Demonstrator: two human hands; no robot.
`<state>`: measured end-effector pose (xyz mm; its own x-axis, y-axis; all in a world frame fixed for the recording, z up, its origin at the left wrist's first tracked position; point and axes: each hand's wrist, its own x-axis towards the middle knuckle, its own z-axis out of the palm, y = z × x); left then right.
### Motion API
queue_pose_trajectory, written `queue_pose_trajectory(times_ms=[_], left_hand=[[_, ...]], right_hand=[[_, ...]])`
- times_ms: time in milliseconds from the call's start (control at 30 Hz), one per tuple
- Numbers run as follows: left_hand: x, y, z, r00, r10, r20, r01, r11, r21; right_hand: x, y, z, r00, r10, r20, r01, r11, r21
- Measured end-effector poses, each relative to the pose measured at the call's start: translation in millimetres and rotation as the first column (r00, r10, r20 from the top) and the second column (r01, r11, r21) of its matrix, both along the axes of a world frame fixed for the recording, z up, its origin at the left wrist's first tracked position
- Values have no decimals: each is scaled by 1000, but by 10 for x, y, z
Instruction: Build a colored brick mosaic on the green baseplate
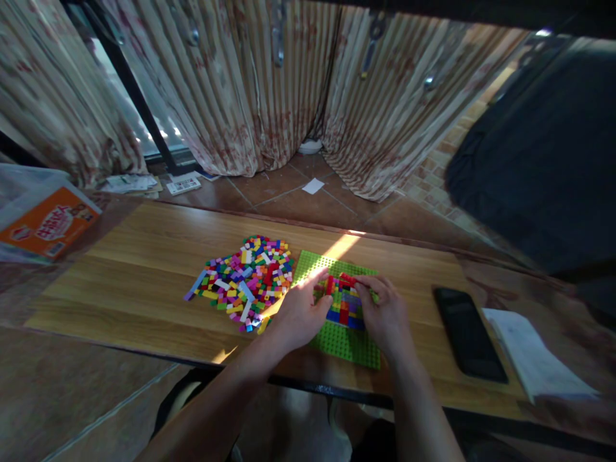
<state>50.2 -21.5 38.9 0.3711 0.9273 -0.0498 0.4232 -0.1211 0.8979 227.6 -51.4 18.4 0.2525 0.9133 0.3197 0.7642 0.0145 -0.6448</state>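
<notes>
A green studded baseplate (pixel 353 353) lies on the table, with a low patchwork of toy bricks (pixel 344 308) in red, blue, purple and other colours built on it. My left hand (pixel 303 314) rests over the plate's left side, thumb and fingers apart at the patchwork's left edge, beside an upright-lying red brick (pixel 330 285). From the right, my right hand (pixel 386 312) pinches a long red brick (pixel 347 278) at the patchwork's far edge. Whether that brick is pressed onto the studs I cannot tell. My fingers hide part of the build.
A heap of loose coloured bricks (pixel 250 279) spreads left of the baseplate. On the right lie a black phone (pixel 469 333) and white paper (pixel 534 356). A clear plastic box with an orange label (pixel 48 221) stands far left. Curtains (pixel 231 90) hang beyond the wooden table (pixel 120 282).
</notes>
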Motion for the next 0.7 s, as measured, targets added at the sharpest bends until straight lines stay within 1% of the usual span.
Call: queue_pose_trajectory(times_ms=[100,200,300,467,633,700], left_hand=[[5,6,-35,1000,-2,-5,2,1000,8],[8,2,-53,1000,-12,-10,12,999,31],[12,-6,-36,1000,-24,-20,25,998,62],[22,-20,-5,995,-41,-93,50,994,99],[53,-42,-51,989,-78,-129,104,971,215],[73,-55,-85,982,-79,-170,121,959,257]], right_hand=[[-54,33,-5,999,44,8,-43,999,-15],[-75,36,0,998,57,27,-57,998,-30],[-70,27,8,997,62,36,-61,998,-29],[-59,30,0,996,71,57,-70,997,-26],[-54,37,-41,996,84,35,-84,996,-3],[-52,39,-49,995,94,12,-94,995,-14]])
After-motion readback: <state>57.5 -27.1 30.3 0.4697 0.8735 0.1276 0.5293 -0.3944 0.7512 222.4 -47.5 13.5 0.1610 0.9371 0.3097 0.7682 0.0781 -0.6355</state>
